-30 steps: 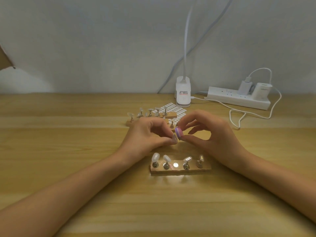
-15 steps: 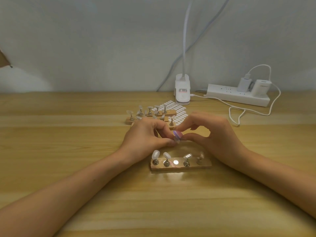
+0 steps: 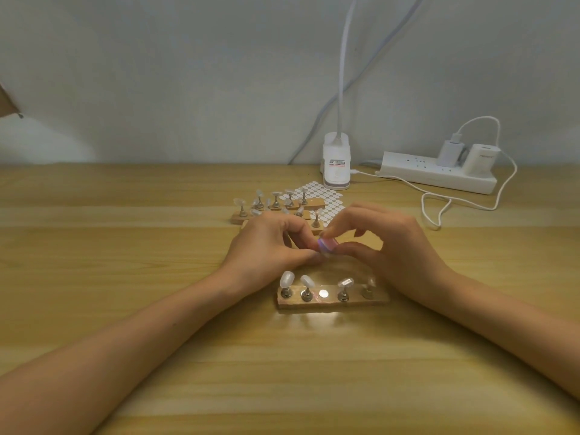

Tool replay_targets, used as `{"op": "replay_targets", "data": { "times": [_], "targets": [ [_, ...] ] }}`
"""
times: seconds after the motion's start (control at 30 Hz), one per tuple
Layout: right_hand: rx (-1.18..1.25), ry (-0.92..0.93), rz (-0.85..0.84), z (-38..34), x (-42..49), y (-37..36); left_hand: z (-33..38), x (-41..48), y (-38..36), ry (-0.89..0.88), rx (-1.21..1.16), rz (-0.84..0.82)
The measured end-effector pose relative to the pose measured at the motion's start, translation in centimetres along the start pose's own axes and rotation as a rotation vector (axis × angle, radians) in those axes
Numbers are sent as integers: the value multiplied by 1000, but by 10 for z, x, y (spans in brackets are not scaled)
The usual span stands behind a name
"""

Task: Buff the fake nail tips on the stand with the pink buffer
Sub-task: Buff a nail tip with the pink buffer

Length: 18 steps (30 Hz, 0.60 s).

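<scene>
A small wooden stand point(image 3: 332, 302) lies near me with several metal pegs, most topped with a clear fake nail tip point(image 3: 286, 278); one spot shows only a bare round magnet point(image 3: 323, 293). Just behind and above it, my right hand point(image 3: 392, 246) pinches the small pink buffer point(image 3: 328, 245) between thumb and forefinger. My left hand point(image 3: 270, 246) pinches something tiny against the buffer's left end; it is blurred, and I cannot tell whether it is a nail tip on its peg.
More wooden stands with nail tips point(image 3: 276, 207) and a sheet of white adhesive tabs point(image 3: 326, 199) lie behind my hands. A clip lamp base point(image 3: 336, 166), a white power strip point(image 3: 439, 175) with chargers and a looped cable point(image 3: 439, 211) sit at the back right.
Both hands stay pressed together above the stand. The pink buffer has shifted slightly between my right fingers against what my left hand holds.
</scene>
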State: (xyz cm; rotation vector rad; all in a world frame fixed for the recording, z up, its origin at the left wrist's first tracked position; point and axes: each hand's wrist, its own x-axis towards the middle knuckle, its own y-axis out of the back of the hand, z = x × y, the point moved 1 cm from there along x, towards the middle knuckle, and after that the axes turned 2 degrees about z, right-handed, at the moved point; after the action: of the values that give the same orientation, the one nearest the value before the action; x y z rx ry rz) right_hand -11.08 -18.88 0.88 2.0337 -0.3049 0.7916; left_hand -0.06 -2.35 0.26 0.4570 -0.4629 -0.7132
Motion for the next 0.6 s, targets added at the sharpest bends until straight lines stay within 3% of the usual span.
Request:
{"op": "replay_targets", "data": {
  "times": [0.3,0.6],
  "targets": [
    [42,10,72,-1,0,1,2,0,0,2,44,0],
    [49,-26,27,-4,1,1,2,0,0,10,44,10]
  ]
}}
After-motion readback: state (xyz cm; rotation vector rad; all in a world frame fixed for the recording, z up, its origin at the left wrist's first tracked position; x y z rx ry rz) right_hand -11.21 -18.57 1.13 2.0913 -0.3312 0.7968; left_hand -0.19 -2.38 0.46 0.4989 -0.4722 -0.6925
